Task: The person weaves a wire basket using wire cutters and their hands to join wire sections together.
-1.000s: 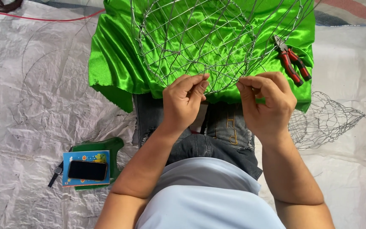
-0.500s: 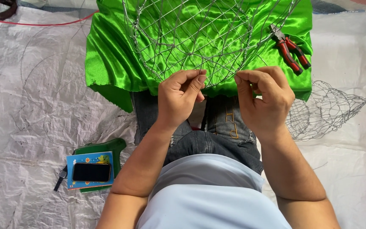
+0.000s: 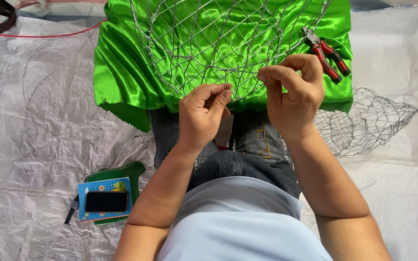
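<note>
Two bare hands work at the near rim of a large round silver wire-mesh frame (image 3: 218,43), which lies on a shiny green satin cloth (image 3: 122,72) spread over the person's lap. The left hand (image 3: 201,113) pinches a wire at the rim between thumb and curled fingers; the right hand (image 3: 293,92) pinches the rim wire just beside it, fingertips pressed together. Red-handled pliers (image 3: 326,54) rest on the cloth near the right hand. A smaller finished wire-mesh frame (image 3: 364,123) lies to the right on the white sheet (image 3: 35,121). A black phone (image 3: 106,201) sits on a blue booklet (image 3: 103,186), well apart at left.
</note>
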